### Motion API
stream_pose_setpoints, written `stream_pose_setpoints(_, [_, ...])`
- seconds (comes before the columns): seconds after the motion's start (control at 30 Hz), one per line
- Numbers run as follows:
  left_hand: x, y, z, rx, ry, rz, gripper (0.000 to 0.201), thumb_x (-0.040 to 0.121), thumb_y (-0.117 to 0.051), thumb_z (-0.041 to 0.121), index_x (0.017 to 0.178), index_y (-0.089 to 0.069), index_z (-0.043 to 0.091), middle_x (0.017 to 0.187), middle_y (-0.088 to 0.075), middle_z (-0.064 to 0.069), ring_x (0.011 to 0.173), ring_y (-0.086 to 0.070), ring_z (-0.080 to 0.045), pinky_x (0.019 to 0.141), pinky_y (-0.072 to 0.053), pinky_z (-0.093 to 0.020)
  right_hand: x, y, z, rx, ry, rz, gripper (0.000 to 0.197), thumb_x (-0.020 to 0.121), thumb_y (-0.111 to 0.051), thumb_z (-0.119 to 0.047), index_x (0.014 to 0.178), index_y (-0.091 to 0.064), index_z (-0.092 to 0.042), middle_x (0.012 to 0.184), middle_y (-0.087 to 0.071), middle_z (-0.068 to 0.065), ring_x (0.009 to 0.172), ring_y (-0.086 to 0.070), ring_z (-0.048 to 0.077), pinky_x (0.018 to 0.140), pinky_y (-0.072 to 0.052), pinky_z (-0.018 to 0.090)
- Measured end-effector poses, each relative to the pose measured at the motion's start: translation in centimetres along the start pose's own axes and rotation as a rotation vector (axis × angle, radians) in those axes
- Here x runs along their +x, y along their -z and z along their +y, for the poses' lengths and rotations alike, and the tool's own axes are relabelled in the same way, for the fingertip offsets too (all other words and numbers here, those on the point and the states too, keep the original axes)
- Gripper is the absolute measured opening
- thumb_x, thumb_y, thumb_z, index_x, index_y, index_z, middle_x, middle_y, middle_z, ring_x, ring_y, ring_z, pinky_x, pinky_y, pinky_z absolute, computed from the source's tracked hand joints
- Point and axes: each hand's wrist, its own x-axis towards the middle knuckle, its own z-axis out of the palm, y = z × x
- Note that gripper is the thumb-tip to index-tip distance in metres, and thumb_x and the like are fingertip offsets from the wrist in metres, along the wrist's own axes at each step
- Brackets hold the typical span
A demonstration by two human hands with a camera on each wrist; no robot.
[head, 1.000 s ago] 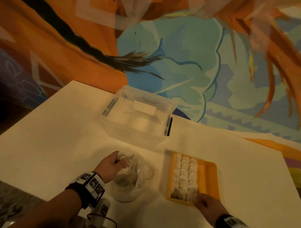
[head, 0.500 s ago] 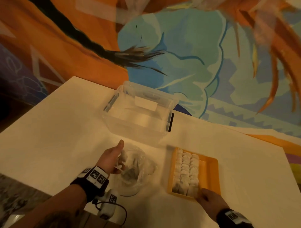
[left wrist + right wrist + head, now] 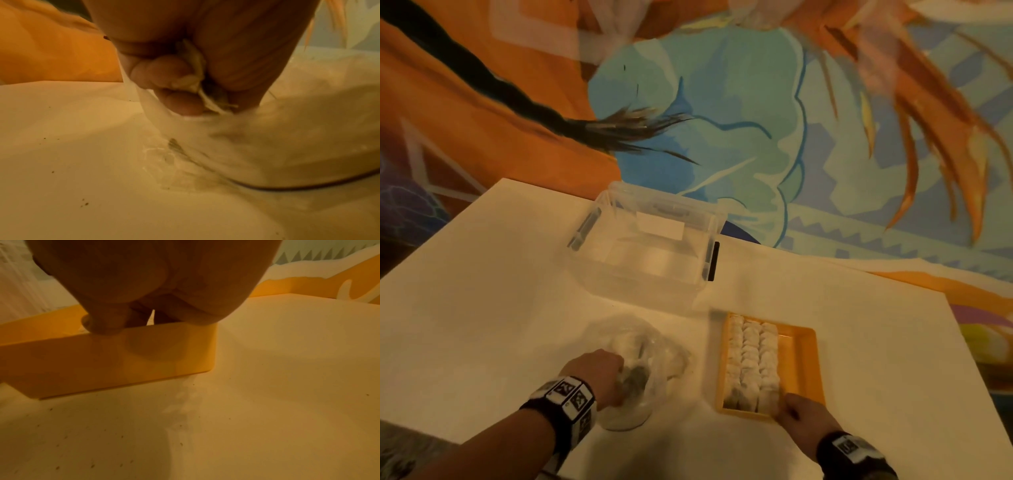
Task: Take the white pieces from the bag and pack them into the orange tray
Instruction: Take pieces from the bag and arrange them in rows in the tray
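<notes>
Fetching step: left hand point(image 3: 599, 371) clutches white pieces point(image 3: 195, 73) inside the plastic bag point(image 3: 654, 356); right hand point(image 3: 796, 416), grip unclear, steadies the orange tray point(image 3: 804, 363). Next, carry them into the empty column.

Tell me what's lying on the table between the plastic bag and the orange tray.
Nothing: in the head view, only a bare strip of white table separates the plastic bag from the orange tray.
</notes>
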Motion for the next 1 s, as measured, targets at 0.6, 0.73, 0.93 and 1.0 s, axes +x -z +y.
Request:
stream_pose_setpoints(0.6, [-1.0, 5.6, -2.2, -0.803, -0.053, 0.217, 0.018, 0.080, -0.076, 0.030, 0.083, -0.064, 0.017, 0.059, -0.068, -0.005, 0.043, -0.056, -0.013, 0.050, -0.046, -0.025, -0.2, 0.6, -0.1, 0.024, -0.008, -0.012, 0.015, 0.093, -0.051, -0.053, 0.098, -0.053, -0.039, 0.105, -0.060, -0.007, 0.101, -0.057, 0.013, 0.084, -0.043, 0.022])
stream_pose_setpoints(0.73, [-1.2, 4.8, -2.1, -1.023, 0.001, 0.165, 0.011, 0.090, -0.066, 0.022, 0.099, -0.069, 0.030, 0.083, -0.072, -0.009, 0.049, -0.056, -0.016, 0.044, -0.043, -0.024, -0.2, 0.6, -0.3, 0.019, -0.012, -0.018, 0.012, 0.093, -0.050, -0.053, 0.094, -0.050, -0.041, 0.104, -0.059, -0.007, 0.102, -0.057, 0.014, 0.081, -0.042, 0.022])
stream_pose_setpoints(0.93, [-2.2, 3.7, -0.2, -1.332, 0.064, 0.145, 0.008, 0.090, -0.068, 0.022, 0.093, -0.070, 0.014, 0.086, -0.073, -0.019, 0.055, -0.062, -0.023, 0.045, -0.030, -0.021, -0.2, 0.7, -0.2, 0.006, 0.004, -0.008, 0.029, 0.088, -0.054, -0.058, 0.098, -0.060, -0.032, 0.106, -0.064, -0.004, 0.100, -0.059, 0.014, 0.085, -0.045, 0.024])
stream_pose_setpoints(1.0, [-3.0, 4.4, 1.5, -1.428, 0.013, 0.117, 0.010, 0.092, -0.066, 0.018, 0.092, -0.064, 0.008, 0.089, -0.075, -0.016, 0.057, -0.062, -0.024, 0.045, -0.029, -0.020, -0.4, 0.9, -0.2, 0.008, 0.016, -0.007, 0.035, 0.086, -0.054, -0.060, 0.098, -0.064, -0.029, 0.101, -0.064, -0.006, 0.094, -0.058, 0.010, 0.082, -0.045, 0.023])
